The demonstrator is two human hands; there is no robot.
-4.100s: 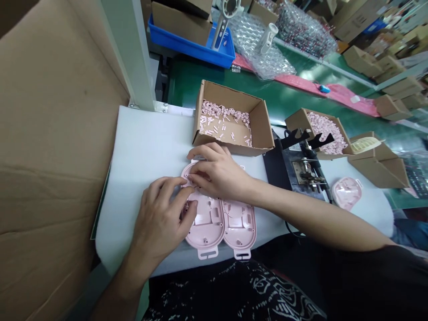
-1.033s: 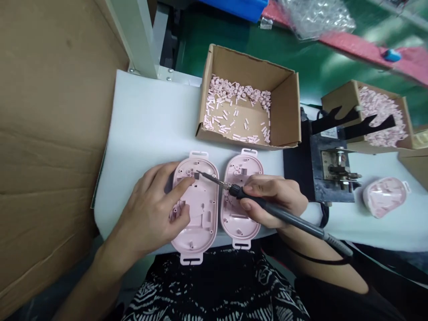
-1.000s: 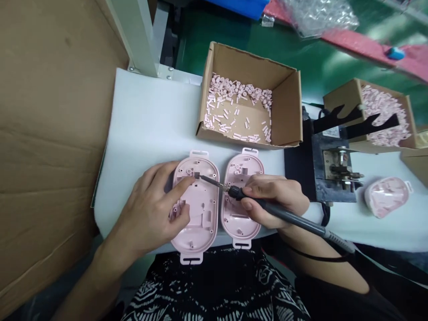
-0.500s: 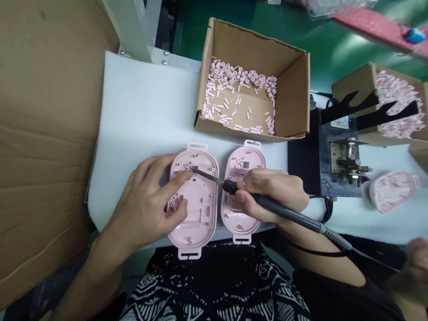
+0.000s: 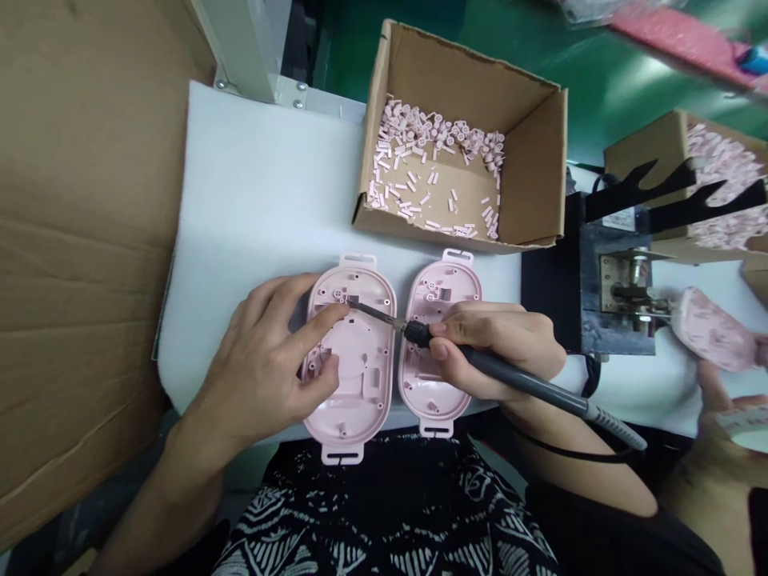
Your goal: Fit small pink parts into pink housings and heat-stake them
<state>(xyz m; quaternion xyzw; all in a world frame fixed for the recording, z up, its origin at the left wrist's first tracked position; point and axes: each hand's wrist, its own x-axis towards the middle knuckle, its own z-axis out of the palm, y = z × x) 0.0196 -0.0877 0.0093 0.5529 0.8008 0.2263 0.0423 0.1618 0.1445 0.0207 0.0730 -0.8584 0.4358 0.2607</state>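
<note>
My left hand [image 5: 264, 352] steadies a pink plastic housing half [image 5: 354, 412] at its left rim. Its index fingertip presses inside near a small dark slot, the thumb lies inside lower down, and other fingers are outside the rim. My right hand [image 5: 504, 340] grips a soldering iron [image 5: 522, 390] like a pen. The iron's metal tip meets the housing beside my left index fingertip; a tiny part there is too small to make out. A second pink housing half [image 5: 438, 392] lies to the right, partly under my right hand.
Behind the housings stands an open cardboard box [image 5: 534, 176] with small pink parts. To the right are a black soldering iron stand [image 5: 615, 284] and another box of pink parts [image 5: 648, 152]. A co-worker's hand [image 5: 714, 416] is near a pink piece [image 5: 714, 328] at far right.
My hands and the iron stay almost in place, with the view shifted slightly. At the right, the co-worker's hand has come in and the pink piece has moved up against the stand.
</note>
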